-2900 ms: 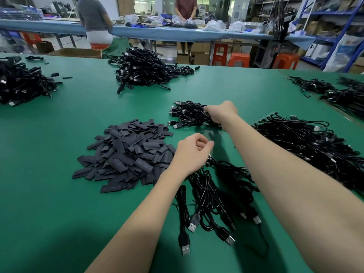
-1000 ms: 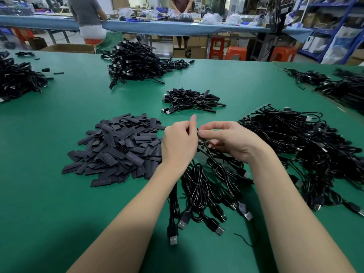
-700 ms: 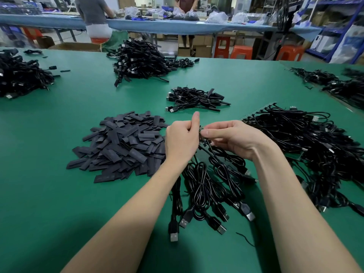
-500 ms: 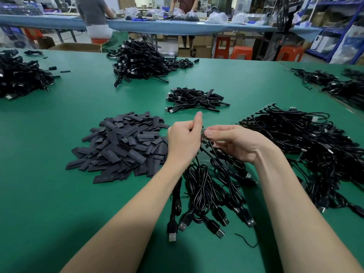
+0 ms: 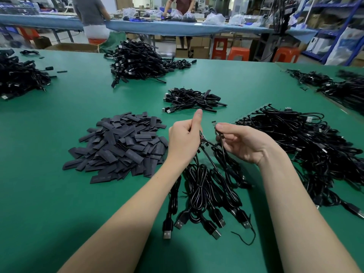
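The thin black cable with a small circuit-board tip (image 5: pixel 214 123) sits at frame centre, pinched by the right hand (image 5: pixel 244 142); the left hand (image 5: pixel 184 140) grips the bunch of black USB cables (image 5: pixel 202 186). Draw it out gently, sparing the tip; flat black sleeves (image 5: pixel 118 146) lie left.

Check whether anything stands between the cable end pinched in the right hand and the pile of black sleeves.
Yes: the left hand, gripping a bunch of cables, sits directly between the cable end pinched by the right hand and the sleeve pile.
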### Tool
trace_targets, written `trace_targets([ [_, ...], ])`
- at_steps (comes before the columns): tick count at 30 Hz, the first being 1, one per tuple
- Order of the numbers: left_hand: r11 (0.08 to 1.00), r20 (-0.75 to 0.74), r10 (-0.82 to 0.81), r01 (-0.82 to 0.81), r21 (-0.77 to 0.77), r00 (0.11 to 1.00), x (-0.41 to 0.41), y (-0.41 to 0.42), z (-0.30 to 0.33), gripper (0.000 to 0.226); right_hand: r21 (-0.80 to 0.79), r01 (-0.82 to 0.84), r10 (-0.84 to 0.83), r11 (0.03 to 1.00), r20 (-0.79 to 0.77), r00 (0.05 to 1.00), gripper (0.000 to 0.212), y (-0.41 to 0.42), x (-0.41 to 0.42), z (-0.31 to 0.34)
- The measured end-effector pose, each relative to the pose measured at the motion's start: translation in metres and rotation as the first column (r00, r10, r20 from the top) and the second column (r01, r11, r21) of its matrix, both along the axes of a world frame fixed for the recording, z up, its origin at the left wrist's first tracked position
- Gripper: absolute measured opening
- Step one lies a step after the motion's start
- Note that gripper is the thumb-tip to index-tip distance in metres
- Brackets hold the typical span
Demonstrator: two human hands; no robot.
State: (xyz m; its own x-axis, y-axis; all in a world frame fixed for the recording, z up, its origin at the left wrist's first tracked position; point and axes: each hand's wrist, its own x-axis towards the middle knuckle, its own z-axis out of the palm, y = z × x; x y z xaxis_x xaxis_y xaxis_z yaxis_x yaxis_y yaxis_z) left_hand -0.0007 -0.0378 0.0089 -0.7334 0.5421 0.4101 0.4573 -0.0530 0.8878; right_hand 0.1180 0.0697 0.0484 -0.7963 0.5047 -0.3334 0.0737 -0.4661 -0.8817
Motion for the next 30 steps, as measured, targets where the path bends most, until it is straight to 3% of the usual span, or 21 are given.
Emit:
trace_targets([
  [5, 0.969, -0.090, -0.044, 0.020, -0.247, 0.995, -0.005, -0.002, 0.001, 0.066, 0.302, 0.130, -0.146, 0.944, 0.030, 0.989, 0.016, 0.005, -0.005, 0.003],
  [10, 0.991, 0.057, -0.067, 0.073, -0.115, 0.996, -0.007, -0.004, 0.009, 0.068, 0.629, 0.236, -0.377, 0.741, 0.099, 0.921, 0.012, 0.014, -0.003, -0.005],
  [14, 0.963, 0.029, -0.159, 0.161, -0.216, 0.987, -0.007, -0.004, 0.008, 0.064, 0.648, 0.364, -0.440, 0.669, -0.049, 0.897, 0.011, 0.009, -0.010, -0.009],
  [16, 0.946, -0.087, -0.140, 0.107, -0.305, 0.986, -0.006, -0.004, 0.002, 0.060, 0.631, 0.385, -0.440, 0.674, -0.075, 0.895, 0.009, 0.007, -0.012, -0.006],
  [20, 0.922, -0.288, -0.126, 0.005, -0.386, 0.949, -0.008, -0.002, -0.005, 0.018, 0.754, 0.241, -0.409, 0.611, 0.040, 0.912, 0.006, 0.009, -0.009, 0.001],
  [24, 0.843, -0.430, -0.112, -0.144, -0.518, 0.896, -0.010, -0.007, -0.009, 0.010, 0.847, -0.120, -0.390, 0.518, 0.359, 0.848, 0.005, 0.013, 0.003, 0.015],
  [27, 0.863, -0.416, -0.100, -0.129, -0.488, 0.904, -0.010, -0.006, -0.011, 0.012, 0.820, -0.166, -0.364, 0.547, 0.412, 0.835, 0.006, 0.014, 0.009, 0.022],
  [30, 0.960, -0.278, -0.095, 0.015, -0.279, 0.956, -0.004, -0.002, -0.003, 0.018, 0.665, 0.059, -0.283, 0.745, 0.235, 0.930, 0.007, 0.008, 0.004, 0.025],
])
